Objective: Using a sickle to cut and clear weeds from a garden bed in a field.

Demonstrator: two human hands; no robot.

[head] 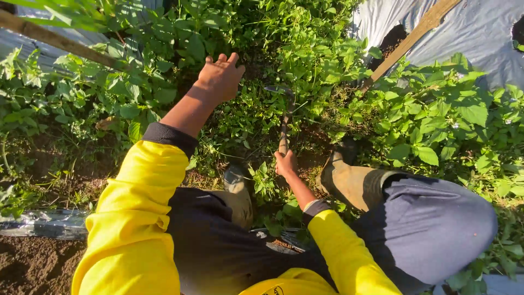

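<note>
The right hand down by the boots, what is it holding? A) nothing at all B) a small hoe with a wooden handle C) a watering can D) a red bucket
B: the right hand is closed round the wooden handle of a small hoe, whose dark metal head reaches into the green weeds, while the left hand is spread open over the plants, holding nothing.
</note>
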